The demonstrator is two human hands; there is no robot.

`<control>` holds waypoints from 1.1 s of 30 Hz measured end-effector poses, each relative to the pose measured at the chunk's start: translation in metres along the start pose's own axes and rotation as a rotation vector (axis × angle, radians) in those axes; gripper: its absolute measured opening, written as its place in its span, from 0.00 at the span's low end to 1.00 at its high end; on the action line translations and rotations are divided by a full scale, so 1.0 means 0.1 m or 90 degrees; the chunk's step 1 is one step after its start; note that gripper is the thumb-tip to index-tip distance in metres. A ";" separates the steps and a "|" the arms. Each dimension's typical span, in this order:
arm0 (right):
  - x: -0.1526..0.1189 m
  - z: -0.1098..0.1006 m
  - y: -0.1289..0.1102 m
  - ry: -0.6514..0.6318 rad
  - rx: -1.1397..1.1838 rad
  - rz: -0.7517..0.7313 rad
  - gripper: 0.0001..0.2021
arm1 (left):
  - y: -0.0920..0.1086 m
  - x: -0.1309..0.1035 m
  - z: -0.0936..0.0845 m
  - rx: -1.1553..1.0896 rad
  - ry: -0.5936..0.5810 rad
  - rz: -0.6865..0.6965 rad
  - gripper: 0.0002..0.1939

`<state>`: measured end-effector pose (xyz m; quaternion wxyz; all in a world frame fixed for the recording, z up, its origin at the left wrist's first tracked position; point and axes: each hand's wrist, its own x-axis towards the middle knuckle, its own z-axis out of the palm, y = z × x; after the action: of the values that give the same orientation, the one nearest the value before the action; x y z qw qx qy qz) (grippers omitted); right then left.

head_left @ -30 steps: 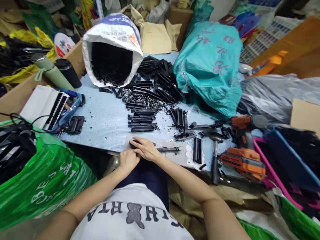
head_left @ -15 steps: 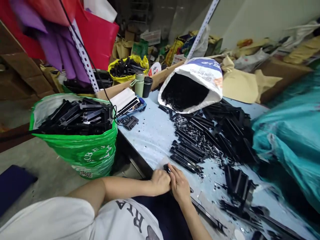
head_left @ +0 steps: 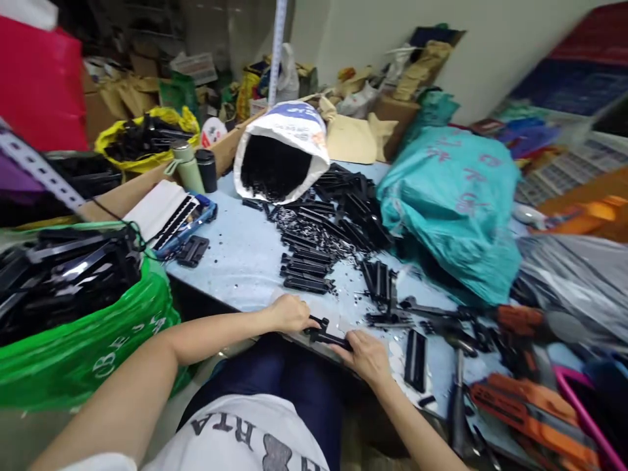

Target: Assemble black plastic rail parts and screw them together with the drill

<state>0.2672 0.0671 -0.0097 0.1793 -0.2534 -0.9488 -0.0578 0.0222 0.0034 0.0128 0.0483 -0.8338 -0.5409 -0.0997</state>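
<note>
At the table's near edge, my right hand (head_left: 367, 356) is closed on one end of a long, narrow black part (head_left: 330, 337). My left hand (head_left: 289, 314) is closed around the other end, where a small knob-like piece sticks up; whether this is one part or two joined cannot be told. Just beyond the hands, several similar black parts (head_left: 307, 269) lie side by side on the pale blue table (head_left: 230, 275). Behind them spreads a heap of small screws or pins (head_left: 314, 230). More black pieces (head_left: 380, 281) stand in a cluster to the right.
A white sack (head_left: 321, 144) of small black pieces lies open at the back. To its right bulges a teal sack (head_left: 451, 203). Hammer (head_left: 458, 392), orange tool (head_left: 534, 412) and red-orange drill (head_left: 523, 324) lie on the right. A green bag (head_left: 118, 333) of black parts stands left.
The view has turned to the right, bringing in the tools. My hands, close together before, are now farther apart, with the long black part visible between them.
</note>
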 end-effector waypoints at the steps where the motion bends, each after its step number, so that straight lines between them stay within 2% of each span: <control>1: 0.03 -0.12 -0.01 0.004 0.047 -0.015 0.27 | 0.02 0.00 -0.06 -0.024 0.022 0.006 0.29; 5: 0.21 -0.70 -0.24 0.007 0.423 -0.127 0.29 | 0.27 -0.24 -0.27 -0.275 0.156 0.086 0.32; 7: 0.26 -0.85 -0.48 0.016 0.639 -0.148 0.28 | 0.45 -0.38 -0.30 -0.414 0.195 0.087 0.31; 9: 0.28 -0.82 -0.77 0.087 0.813 -0.143 0.26 | 0.61 -0.42 -0.29 -0.480 0.207 0.057 0.30; 12: 0.33 -0.48 -1.12 0.309 0.931 -0.012 0.21 | 0.70 -0.29 -0.20 -0.492 0.199 0.018 0.28; 14: 0.44 -0.20 -1.15 0.401 0.903 0.112 0.19 | 0.64 -0.17 -0.11 -0.442 0.201 -0.024 0.27; 15: 0.52 -0.08 -1.07 0.391 0.869 0.132 0.20 | 0.59 -0.12 -0.06 -0.389 0.203 -0.045 0.27; 16: 0.63 0.02 -0.94 0.344 0.822 0.118 0.20 | 0.52 -0.10 -0.01 -0.334 0.206 -0.061 0.26; 17: 0.76 0.10 -0.77 0.266 0.754 0.064 0.22 | 0.45 -0.11 0.04 -0.276 0.209 -0.066 0.26; 19: 1.05 0.20 -0.37 0.057 0.530 -0.046 0.23 | 0.29 -0.15 0.16 -0.167 0.205 -0.038 0.29; 20: 1.20 0.24 -0.19 0.002 0.408 -0.062 0.23 | 0.22 -0.17 0.21 -0.117 0.193 -0.015 0.32; 22: 1.46 0.32 0.06 -0.089 0.212 -0.043 0.33 | 0.08 -0.19 0.31 -0.012 0.156 0.025 0.33; 24: 1.65 0.43 0.11 -0.135 0.106 -0.007 0.42 | -0.05 -0.15 0.39 0.055 0.123 0.044 0.30; 27: 1.86 0.59 -0.02 -0.137 0.073 0.026 0.41 | -0.28 -0.03 0.43 0.085 0.115 0.048 0.24; 29: 2.01 0.63 -0.03 -0.117 0.080 0.040 0.36 | -0.45 0.04 0.42 0.087 0.111 0.037 0.21; 31: 2.20 0.62 0.15 -0.095 0.082 0.077 0.30 | -0.58 0.10 0.39 0.081 0.100 -0.001 0.20; 33: 2.38 0.58 0.50 -0.074 0.070 0.141 0.25 | -0.68 0.16 0.35 0.068 0.084 -0.037 0.21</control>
<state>0.0823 0.2313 0.0256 0.1432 -0.3496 -0.9254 0.0293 -0.0292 0.0522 -0.0197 0.1250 -0.8054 -0.5653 -0.1270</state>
